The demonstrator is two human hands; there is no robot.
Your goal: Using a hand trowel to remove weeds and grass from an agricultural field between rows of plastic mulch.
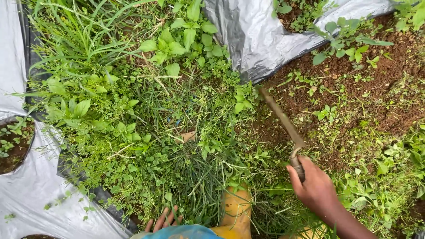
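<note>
View from head cam, looking down at a garden bed. Nearest, at bottom edge: a yellow rubber boot point(235, 208) standing in the weeds, w/ a bit of blue cloth point(179, 232) beside it. Left hand point(163, 219) is just left of the boot, fingers spread apart and pushed into a clump of grass point(195, 177); only the fingers show, palm hidden. Right hand point(315, 189) at bottom right is clamped around the handle of a sickle point(283, 124), whose thin rusty blade runs up and left, tip reaching the edge where weeds meet soil. Mid-frame, left and centre: dense green weeds point(128, 110), broad-leaved plants mixed w/ long grass blades. To the right: bare reddish-brown soil point(349, 88) w/ small scattered seedlings. Farther off, grey plastic mulch sheet point(252, 35) covers the top centre and also the left edge, w/ a round planting hole point(15, 144) cut at the left showing soil and small plants.
</note>
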